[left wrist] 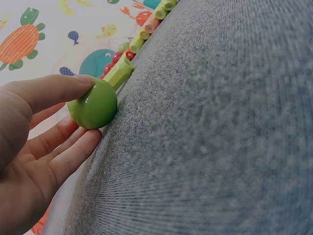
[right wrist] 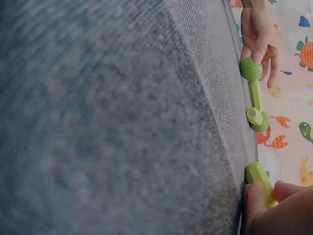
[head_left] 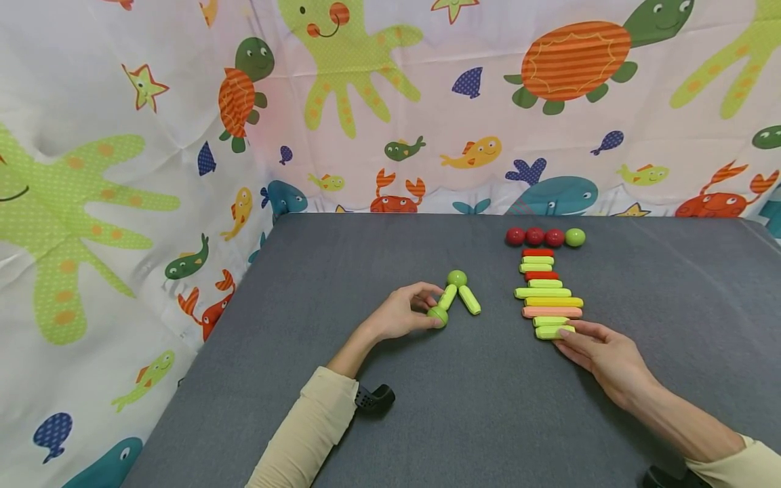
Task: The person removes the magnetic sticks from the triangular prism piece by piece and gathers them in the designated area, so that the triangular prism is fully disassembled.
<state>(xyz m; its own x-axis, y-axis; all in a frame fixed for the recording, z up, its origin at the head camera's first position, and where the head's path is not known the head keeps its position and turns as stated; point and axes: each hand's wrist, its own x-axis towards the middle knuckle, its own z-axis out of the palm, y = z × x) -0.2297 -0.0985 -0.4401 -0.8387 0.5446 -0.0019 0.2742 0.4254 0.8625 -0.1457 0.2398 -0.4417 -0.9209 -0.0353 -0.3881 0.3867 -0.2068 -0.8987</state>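
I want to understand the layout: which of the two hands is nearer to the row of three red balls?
Right. The right hand lies below the stack of sticks that leads up to the red balls; the left hand holds a green ball farther left.

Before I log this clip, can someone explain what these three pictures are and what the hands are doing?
No machine here: a person works with two bare hands on a grey table. The wide picture comes from a head camera; the other two come from cameras worn on each wrist. The left hand pinches a green ball at the end of a green stick, joined to a second ball and stick. The right hand grips the nearest green stick in a stack of coloured sticks. Beyond the stack lie three red balls and a green one.
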